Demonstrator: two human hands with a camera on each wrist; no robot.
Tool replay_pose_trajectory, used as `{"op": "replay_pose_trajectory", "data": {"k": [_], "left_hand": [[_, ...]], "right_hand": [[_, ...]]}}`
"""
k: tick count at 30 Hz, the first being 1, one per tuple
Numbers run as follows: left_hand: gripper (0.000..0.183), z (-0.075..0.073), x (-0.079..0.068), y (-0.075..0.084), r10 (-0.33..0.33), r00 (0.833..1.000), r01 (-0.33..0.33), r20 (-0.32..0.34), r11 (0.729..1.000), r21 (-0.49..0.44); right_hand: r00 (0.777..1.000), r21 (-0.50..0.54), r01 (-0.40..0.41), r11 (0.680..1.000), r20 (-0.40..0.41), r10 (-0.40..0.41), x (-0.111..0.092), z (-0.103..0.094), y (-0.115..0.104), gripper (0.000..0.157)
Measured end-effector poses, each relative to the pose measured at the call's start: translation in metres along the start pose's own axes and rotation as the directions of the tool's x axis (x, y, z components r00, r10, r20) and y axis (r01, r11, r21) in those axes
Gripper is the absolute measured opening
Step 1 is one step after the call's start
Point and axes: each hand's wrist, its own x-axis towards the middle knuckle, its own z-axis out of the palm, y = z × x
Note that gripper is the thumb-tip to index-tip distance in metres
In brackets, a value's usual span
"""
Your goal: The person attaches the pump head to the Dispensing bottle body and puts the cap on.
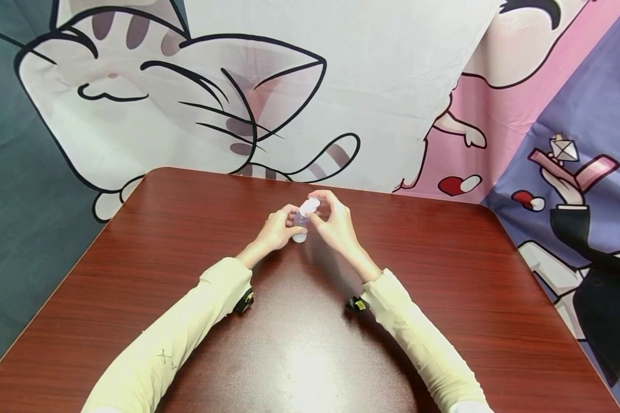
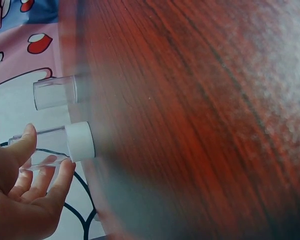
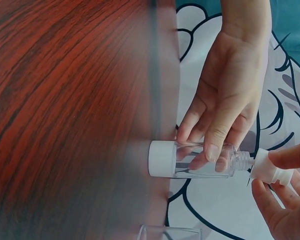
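A small clear bottle (image 3: 202, 160) with a white base (image 3: 161, 158) stands upright close over the table. My left hand (image 1: 278, 229) grips its body, the thumb on one side and fingers on the other. At the bottle's threaded neck (image 3: 240, 161), my right hand (image 1: 337, 225) pinches a white pump top (image 3: 265, 166) between thumb and fingers. The pump top tilts away from the bottle's axis, and a gap with a thin stem shows between it and the neck. A clear cylindrical cap (image 2: 55, 93) stands beside the bottle in the left wrist view.
The reddish-brown wooden table (image 1: 227, 355) has rounded far corners and a glare spot near its front. Behind it hangs a cloth backdrop (image 1: 382, 86) with cartoon drawings. Dark wrist devices (image 1: 245, 301) sit under both pale sleeves (image 1: 155, 338).
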Motion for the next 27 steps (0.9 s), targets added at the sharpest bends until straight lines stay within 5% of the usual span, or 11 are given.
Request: {"op": "replay_pose_trajectory", "data": {"k": [27], "left_hand": [[0.045, 0.0001, 0.0, -0.0002, -0.006, 1.0, 0.006, 0.018, 1.0, 0.003]], "right_hand": [[0.998, -0.002, 0.017, 1.0, 0.056, -0.017, 0.0003, 0.0059, 0.0007, 0.037]]}}
